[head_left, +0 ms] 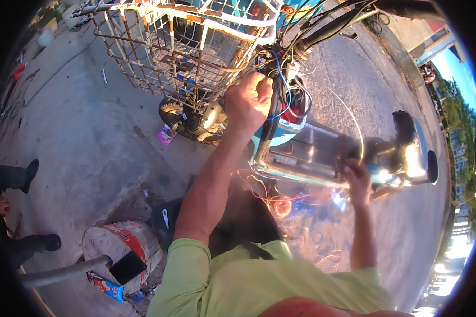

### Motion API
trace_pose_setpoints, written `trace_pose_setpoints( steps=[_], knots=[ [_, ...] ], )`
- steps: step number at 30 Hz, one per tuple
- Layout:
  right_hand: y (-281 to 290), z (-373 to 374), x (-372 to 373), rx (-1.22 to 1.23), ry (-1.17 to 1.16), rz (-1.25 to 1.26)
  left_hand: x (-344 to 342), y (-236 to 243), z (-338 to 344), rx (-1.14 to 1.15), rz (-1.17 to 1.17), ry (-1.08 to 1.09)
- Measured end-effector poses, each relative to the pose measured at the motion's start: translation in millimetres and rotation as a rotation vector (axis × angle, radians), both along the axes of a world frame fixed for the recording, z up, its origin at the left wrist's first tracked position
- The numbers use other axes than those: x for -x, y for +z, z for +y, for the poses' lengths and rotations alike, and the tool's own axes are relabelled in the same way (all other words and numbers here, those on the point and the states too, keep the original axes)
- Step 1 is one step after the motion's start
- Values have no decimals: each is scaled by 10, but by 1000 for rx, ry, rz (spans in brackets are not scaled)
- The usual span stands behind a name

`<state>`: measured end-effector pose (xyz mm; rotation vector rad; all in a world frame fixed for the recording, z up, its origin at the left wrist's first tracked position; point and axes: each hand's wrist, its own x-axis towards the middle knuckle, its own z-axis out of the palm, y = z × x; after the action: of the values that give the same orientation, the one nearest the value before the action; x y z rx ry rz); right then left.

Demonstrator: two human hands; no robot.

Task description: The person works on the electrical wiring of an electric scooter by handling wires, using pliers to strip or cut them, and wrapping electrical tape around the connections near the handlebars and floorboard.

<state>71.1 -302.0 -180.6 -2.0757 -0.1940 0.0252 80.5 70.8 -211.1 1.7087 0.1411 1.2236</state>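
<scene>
My left hand [248,100] is closed in a fist at the bundle of wires [272,63] on the front column of a light-blue electric scooter [285,132]. An orange-brown wire runs to its fingertips, and the fingers hide what else they grip. Lower and to the right, my right hand [357,182] is slightly blurred, with its fingers closed on a thin pale wire [356,124] that arcs upward. A blue wire [286,92] loops down past the column. Below, a coil of orange-red wire [281,207] lies near the scooter's footboard [307,148].
A rusty white wire basket [164,47] juts out at the front, above the wheel [172,113]. A dirty pale drum [111,238] with a dark phone [128,267] and a blue snack packet [107,288] is at lower left. Another person's shoes [31,174] show at far left.
</scene>
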Motion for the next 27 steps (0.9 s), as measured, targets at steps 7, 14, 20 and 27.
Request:
trace_pose_setpoints(
  steps=[7, 14, 20, 27],
  knots=[
    [-567, -546, 319, 793, 430, -195, -8, 70, -54, 154, 26, -97],
    [702, 1255, 142, 352, 503, -279, 143, 119, 180, -116, 242, 164],
    [1113, 2473, 257, 299, 691, -691, 145, 217, -9, -255, 387, 41],
    [1167, 2798, 107, 403, 882, -1004, 93, -110, 119, 81, -154, -217]
  ],
)
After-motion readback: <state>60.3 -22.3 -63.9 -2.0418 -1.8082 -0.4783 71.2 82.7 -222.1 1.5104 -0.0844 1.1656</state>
